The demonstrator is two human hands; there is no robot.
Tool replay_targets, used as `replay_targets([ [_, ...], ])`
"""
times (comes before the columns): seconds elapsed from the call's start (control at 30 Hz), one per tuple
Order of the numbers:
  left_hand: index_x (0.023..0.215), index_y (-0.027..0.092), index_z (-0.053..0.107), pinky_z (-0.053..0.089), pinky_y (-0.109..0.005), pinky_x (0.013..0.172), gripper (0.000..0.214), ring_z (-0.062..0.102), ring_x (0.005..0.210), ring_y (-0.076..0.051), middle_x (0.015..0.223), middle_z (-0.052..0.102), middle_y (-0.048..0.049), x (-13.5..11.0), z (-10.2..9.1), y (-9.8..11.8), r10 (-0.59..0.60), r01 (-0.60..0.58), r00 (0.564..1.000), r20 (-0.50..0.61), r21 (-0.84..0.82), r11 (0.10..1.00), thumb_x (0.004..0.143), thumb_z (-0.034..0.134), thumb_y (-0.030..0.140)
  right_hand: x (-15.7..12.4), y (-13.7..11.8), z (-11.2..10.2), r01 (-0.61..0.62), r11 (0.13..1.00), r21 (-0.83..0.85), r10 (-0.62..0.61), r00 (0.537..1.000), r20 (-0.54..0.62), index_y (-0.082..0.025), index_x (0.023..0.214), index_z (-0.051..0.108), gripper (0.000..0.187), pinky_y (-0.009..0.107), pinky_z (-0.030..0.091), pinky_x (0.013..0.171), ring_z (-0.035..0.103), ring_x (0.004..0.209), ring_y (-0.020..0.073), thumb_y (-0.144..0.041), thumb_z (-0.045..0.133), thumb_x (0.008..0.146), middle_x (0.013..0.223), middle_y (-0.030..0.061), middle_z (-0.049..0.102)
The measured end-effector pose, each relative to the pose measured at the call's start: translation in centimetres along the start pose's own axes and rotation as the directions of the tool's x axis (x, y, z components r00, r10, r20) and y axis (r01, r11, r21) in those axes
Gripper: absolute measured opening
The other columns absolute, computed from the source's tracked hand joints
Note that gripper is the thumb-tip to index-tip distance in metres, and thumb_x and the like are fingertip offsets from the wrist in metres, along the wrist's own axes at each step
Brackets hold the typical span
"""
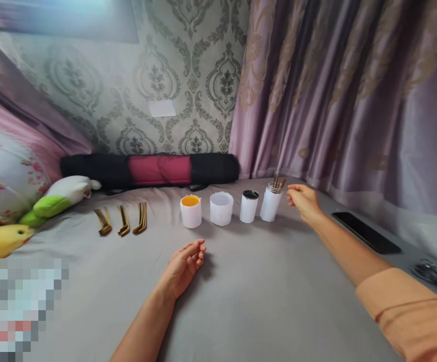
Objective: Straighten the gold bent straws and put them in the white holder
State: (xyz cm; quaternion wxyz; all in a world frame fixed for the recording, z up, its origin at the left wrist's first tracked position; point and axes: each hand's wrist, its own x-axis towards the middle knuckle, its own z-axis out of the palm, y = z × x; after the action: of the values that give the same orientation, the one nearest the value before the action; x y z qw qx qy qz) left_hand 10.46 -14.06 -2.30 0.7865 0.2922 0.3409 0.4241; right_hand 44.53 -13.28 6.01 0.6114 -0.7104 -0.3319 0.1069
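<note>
My right hand (303, 202) hovers just right of a white-wrapped jar (271, 205), its fingers loosely curled and nothing visible in them. Several thin brownish-gold sticks (277, 182) stand up out of that jar. My left hand (186, 264) is low over the grey sheet, half curled with the palm turned inward, and appears to hold nothing. In a row beyond it stand a white cup with an orange inside (191, 213), a wide white cup (221, 210) and a white-wrapped can with a dark inside (249, 207). Three small bunches of gold-coloured cutlery-like pieces (123, 222) lie at left.
A black and red long bag (160, 169) lies along the wall. At right are a black phone (365, 232) and a dark object (429, 274). Plush toys (58, 201) and a flowered pillow (5, 166) sit at left. Purple curtains (327, 90) hang behind the bed (248, 301).
</note>
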Motion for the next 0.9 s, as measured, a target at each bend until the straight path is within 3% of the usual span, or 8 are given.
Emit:
replay_targets([
  [0.17,0.087,0.009,0.06,0.046,-0.019,0.052,0.015,0.054,0.057,-0.008,0.073,0.058,-0.0059,-0.2,0.2,0.1,-0.003,0.003,1.0,0.001,0.015,1.0,0.073,0.058,0.012,0.8,0.5,0.4,0.132,0.985,-0.112,-0.134,0.991,-0.003,-0.016,0.093,0.054,0.037,0.023,0.043,0.05,0.055,0.065,0.0139,-0.034,0.06,0.061,0.077,0.003,0.058],
  [0.27,0.087,0.009,0.06,0.047,-0.019,0.053,0.015,0.054,0.058,-0.008,0.074,0.059,-0.0064,-0.2,0.3,0.2,-0.01,0.01,1.0,-0.011,0.022,1.0,0.072,0.058,0.011,1.5,0.8,0.8,0.233,0.945,-0.229,-0.246,0.969,-0.03,-0.016,0.091,0.055,0.046,0.026,0.043,0.062,0.055,0.071,0.0154,-0.047,0.062,0.058,0.08,0.0042,0.059],
  [0.37,0.088,0.009,0.06,0.047,-0.019,0.053,0.016,0.054,0.058,-0.008,0.075,0.058,-0.0062,-0.2,0.3,0.2,-0.009,0.009,1.0,-0.016,0.033,0.999,0.073,0.057,0.011,1.9,0.8,1.2,0.25,0.916,-0.312,-0.28,0.959,-0.052,-0.016,0.088,0.055,0.047,0.028,0.041,0.064,0.055,0.071,0.0162,-0.051,0.061,0.057,0.078,0.0043,0.059],
  [0.53,0.09,0.009,0.06,0.047,-0.019,0.053,0.017,0.053,0.059,-0.007,0.075,0.058,-0.0056,-0.2,0.2,0.1,-0.014,0.015,1.0,-0.019,0.04,0.999,0.073,0.057,0.012,2.1,0.6,1.8,0.232,0.912,-0.338,-0.281,0.954,-0.103,-0.016,0.086,0.055,0.039,0.028,0.041,0.063,0.054,0.068,0.0162,-0.046,0.06,0.06,0.074,0.0039,0.059],
  [0.9,0.09,0.009,0.06,0.048,-0.018,0.053,0.017,0.054,0.057,-0.007,0.074,0.059,-0.0048,-0.2,0.2,0.2,-0.024,0.025,0.999,-0.027,0.035,0.999,0.073,0.057,0.011,2.9,0.5,2.3,0.236,0.95,-0.206,-0.258,0.962,-0.086,-0.017,0.078,0.063,0.02,0.026,0.043,0.062,0.058,0.067,0.016,-0.029,0.053,0.065,0.075,0.0045,0.064],
])
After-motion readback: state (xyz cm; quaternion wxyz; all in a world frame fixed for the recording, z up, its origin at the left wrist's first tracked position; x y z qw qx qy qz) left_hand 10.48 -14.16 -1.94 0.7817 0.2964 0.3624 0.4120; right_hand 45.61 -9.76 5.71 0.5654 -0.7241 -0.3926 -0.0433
